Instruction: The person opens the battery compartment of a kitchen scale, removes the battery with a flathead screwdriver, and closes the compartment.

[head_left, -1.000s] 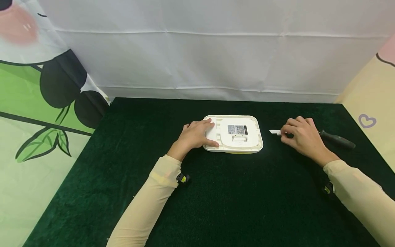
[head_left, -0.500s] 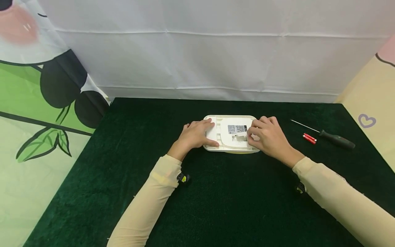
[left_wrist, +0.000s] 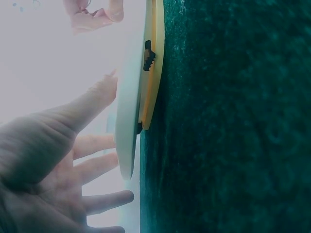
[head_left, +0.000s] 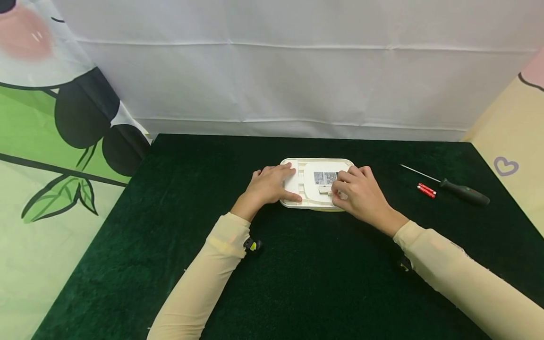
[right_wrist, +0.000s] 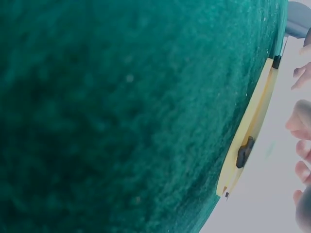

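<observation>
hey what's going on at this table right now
A person is working on a flat white device on a dark green surface. The left hand rests on its left end; the right hand pinches a small white piece just below the printed label. Two red batteries and a screwdriver lie off to the right.

Room nearside of white device (head_left: 310, 182); batteries (head_left: 426, 190), screwdriver (head_left: 444, 184) obstruct right.

A creased white sheet (head_left: 272, 71) hangs behind the dark green cloth-covered bench (head_left: 323, 274); a cartoon-printed panel (head_left: 42, 141) flanks it left, a cream panel (head_left: 510, 123) with a purple heart (head_left: 495, 163) right.
</observation>
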`<state>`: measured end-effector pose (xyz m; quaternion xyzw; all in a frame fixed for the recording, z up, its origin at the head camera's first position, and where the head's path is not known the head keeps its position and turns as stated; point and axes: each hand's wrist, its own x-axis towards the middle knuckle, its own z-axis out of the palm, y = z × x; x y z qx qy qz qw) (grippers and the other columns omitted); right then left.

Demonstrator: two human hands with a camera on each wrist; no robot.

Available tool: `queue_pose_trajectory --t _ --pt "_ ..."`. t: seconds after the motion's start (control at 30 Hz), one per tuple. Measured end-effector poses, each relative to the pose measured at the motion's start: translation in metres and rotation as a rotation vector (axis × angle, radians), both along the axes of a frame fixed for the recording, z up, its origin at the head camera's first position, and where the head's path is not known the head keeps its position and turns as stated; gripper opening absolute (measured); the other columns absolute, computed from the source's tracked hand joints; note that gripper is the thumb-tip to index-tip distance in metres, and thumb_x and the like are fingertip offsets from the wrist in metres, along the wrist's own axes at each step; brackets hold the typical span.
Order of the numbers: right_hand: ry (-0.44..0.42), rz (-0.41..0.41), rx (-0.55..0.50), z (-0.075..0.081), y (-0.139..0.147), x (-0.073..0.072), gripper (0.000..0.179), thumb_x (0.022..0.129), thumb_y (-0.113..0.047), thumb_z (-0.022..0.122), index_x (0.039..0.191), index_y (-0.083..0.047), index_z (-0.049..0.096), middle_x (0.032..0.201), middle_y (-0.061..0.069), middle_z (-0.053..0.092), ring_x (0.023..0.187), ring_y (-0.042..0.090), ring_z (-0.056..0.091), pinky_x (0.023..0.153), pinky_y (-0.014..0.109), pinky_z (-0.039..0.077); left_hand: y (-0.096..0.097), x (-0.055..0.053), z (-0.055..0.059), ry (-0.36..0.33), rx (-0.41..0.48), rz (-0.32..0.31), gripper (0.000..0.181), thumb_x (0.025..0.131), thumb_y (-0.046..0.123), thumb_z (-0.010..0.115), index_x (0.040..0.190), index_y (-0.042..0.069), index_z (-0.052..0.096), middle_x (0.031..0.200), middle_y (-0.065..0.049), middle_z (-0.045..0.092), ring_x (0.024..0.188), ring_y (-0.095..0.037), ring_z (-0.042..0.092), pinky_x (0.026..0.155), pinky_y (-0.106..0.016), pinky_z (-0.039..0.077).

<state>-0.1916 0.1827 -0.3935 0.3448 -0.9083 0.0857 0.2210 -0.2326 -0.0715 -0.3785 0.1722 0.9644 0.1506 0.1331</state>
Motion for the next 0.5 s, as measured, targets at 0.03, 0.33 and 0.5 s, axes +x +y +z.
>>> queue_pose_trajectory --t 0.03,0.33,0.5 --pt "0.003 -0.001 0.003 -0.0002 -0.0005 0.0003 0.008 0.082 -0.022 0.073 0.084 -0.015 0.071 0.089 0.004 0.065 0.084 0.024 0.049 0.081 0.046 0.037 -0.0001 0.0001 0.0000 0.000 0.001 0.000 0.086 0.079 0.061 0.072 0.150 0.027 0.039 0.163 0.006 0.023 0.146 -0.029 0.026 0.115 -0.058 0.020" --pt "0.008 -0.029 0.023 -0.0017 -0.0024 0.0018 0.007 0.082 -0.020 0.072 0.082 -0.013 0.069 0.087 0.005 0.064 0.084 0.024 0.049 0.081 0.046 0.037 -0.0004 0.0006 -0.0005 0.000 0.012 -0.005 0.085 0.079 0.060 0.072 0.150 0.027 0.039 0.163 0.005 0.023 0.146 -0.029 0.026 0.115 -0.058 0.020" --pt "-0.005 -0.043 0.028 -0.0022 -0.0024 0.0019 0.006 0.082 -0.019 0.072 0.084 -0.013 0.070 0.087 0.005 0.064 0.083 0.024 0.049 0.080 0.046 0.038 -0.0012 0.0010 0.0003 -0.003 0.012 0.004 0.086 0.078 0.060 0.073 0.150 0.027 0.039 0.163 0.006 0.024 0.146 -0.029 0.026 0.115 -0.057 0.020"
